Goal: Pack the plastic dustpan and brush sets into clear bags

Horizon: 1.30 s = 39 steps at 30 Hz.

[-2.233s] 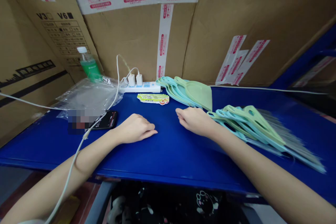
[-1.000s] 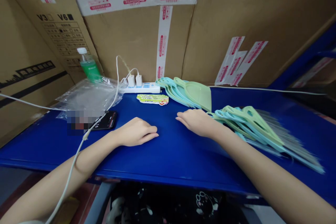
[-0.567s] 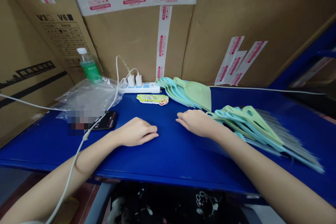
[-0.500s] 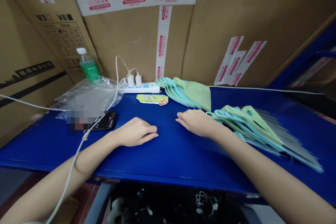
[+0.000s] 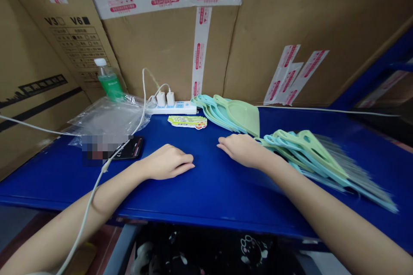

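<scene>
My left hand (image 5: 170, 162) rests on the blue table (image 5: 206, 193), its fingers curled into a loose fist with the thumb against them. Opposite it, my right hand (image 5: 239, 149) is also closed on the tabletop, and nothing shows in either one. Behind my right hand lies a fanned stack of small dustpans (image 5: 245, 114), light green and light blue. Beside my right forearm is a pile of hand brushes (image 5: 325, 154) in the same colours, with grey bristles pointing right. A bundle of printed cards (image 5: 187, 121) lies beyond both hands.
A power strip (image 5: 183, 107) with two white plugs sits at the back. Clear plastic bags (image 5: 106, 116), a bottle with a green label (image 5: 110, 81) and a phone (image 5: 133, 148) are on the left. A white cable (image 5: 97, 184) crosses my left forearm. Cardboard boxes (image 5: 161, 47) wall the back.
</scene>
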### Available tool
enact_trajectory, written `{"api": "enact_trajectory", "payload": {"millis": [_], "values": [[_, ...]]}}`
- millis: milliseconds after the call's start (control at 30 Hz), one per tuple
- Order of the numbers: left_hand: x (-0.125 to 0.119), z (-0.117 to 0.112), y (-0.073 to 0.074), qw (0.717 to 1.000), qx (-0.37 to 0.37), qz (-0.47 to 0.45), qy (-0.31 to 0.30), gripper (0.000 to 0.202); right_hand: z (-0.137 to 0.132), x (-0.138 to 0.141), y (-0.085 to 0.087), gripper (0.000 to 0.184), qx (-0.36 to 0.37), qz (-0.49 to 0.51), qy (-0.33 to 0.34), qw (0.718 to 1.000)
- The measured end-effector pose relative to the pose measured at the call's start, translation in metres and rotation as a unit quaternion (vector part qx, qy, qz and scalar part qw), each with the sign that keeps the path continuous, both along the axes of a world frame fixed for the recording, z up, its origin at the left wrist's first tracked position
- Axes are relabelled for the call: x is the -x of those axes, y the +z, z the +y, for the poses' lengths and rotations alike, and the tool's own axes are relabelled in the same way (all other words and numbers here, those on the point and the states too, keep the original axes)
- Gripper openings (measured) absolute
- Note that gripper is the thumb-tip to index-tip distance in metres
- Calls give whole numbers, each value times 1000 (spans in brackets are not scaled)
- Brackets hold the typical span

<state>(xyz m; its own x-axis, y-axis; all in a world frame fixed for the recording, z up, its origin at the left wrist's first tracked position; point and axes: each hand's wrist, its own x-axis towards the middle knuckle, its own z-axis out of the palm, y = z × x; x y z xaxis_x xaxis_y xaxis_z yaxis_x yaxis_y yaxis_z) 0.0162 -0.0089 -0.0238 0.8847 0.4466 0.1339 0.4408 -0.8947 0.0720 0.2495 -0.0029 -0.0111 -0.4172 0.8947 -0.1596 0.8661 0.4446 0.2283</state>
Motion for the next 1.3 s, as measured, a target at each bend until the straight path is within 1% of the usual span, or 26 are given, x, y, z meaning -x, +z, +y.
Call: {"api": "enact_trajectory", "payload": {"millis": [200,367,467,667,767,933,1000,1100,1300], "values": [[-1,-1,1,1000,4,2,5,39,-1,0,0,31,-7,13,10,1000],[-1,-1,1,1000,1,3,6,39,1,1,1,19,-42,50,21,998],[-1,-1,1,1000,2,7,7,38,2,1,2,15,-51,72,17,996],[0,0,0,1000,0,10,4,36,1,2,5,15,-39,91,-15,995],[0,0,0,1000,-2,6,3,36,1,2,5,16,-43,76,-21,996],[-1,0,0,1000,5,2,4,37,0,3,4,32,-57,40,-47,996],[-1,0,0,1000,7,2,2,37,0,4,4,35,-56,38,-55,996],[-1,0,0,1000,5,2,3,37,1,4,3,33,-53,39,-56,996],[-1,0,0,1000,4,3,7,37,0,3,4,25,-55,53,-47,996]]}}
